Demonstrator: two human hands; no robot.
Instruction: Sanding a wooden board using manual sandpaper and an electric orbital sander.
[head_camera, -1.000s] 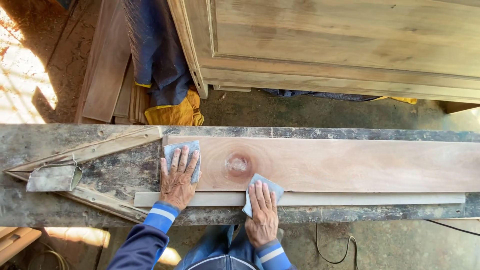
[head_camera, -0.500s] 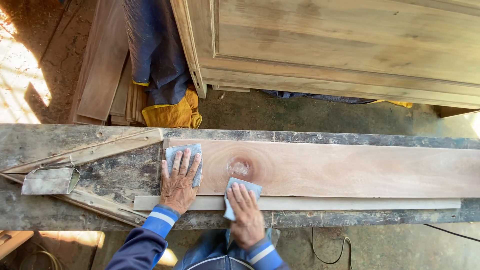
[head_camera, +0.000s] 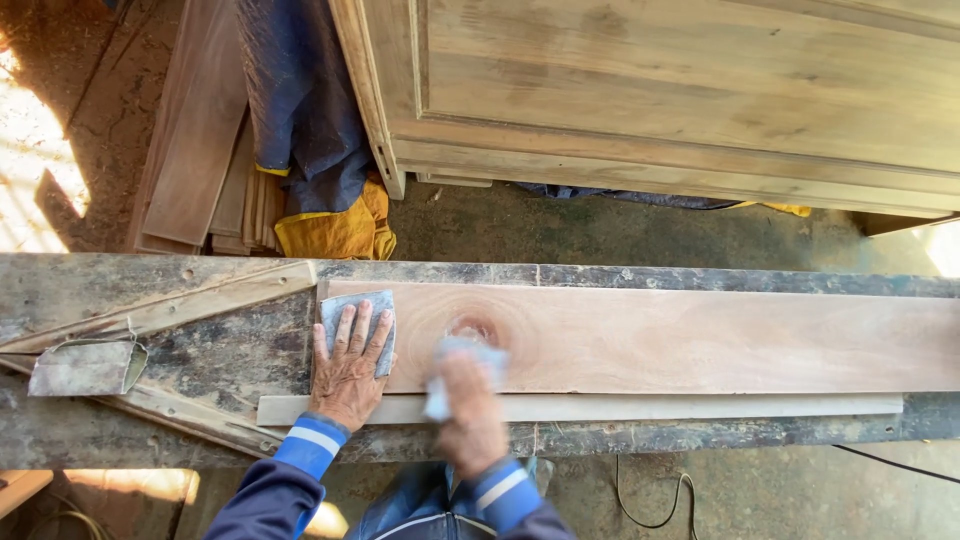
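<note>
**Two hands, two sanding sheets, one long board**

The right hand (head_camera: 470, 415) has its grip pressed down on a small grey sanding sheet (head_camera: 462, 372). The hand is blurred, so I cannot tell if the fingers curl round the sheet or just push flat on it. The sheet sits on the pale long board (head_camera: 680, 340), right by the dark round knot (head_camera: 472, 328) in the wood.

The left hand (head_camera: 347, 372) lies flat with its fingers spread apart. Under it is another grey sanding sheet (head_camera: 352, 308), at the left end of the board. This hand looks like it is holding the board down.

The board lies along the dirty grey table (head_camera: 700, 278). A thin pale strip of wood (head_camera: 640, 408) lies just beside the near edge of the board. At the left of the table there are slanted wood strips (head_camera: 170, 300) and a small metal scoop shape (head_camera: 85, 368).

To rub well, I think the right hand should push flat and even, and go along the lines in the wood, not across them. Around the knot it is best to go gently, since the lines there bend. The left hand should press firmly so the board does not slide.

Past the table, on the floor, there is a big wooden panel (head_camera: 680, 90), a stack of planks (head_camera: 195, 150), and blue and yellow cloth (head_camera: 320, 170)
</note>
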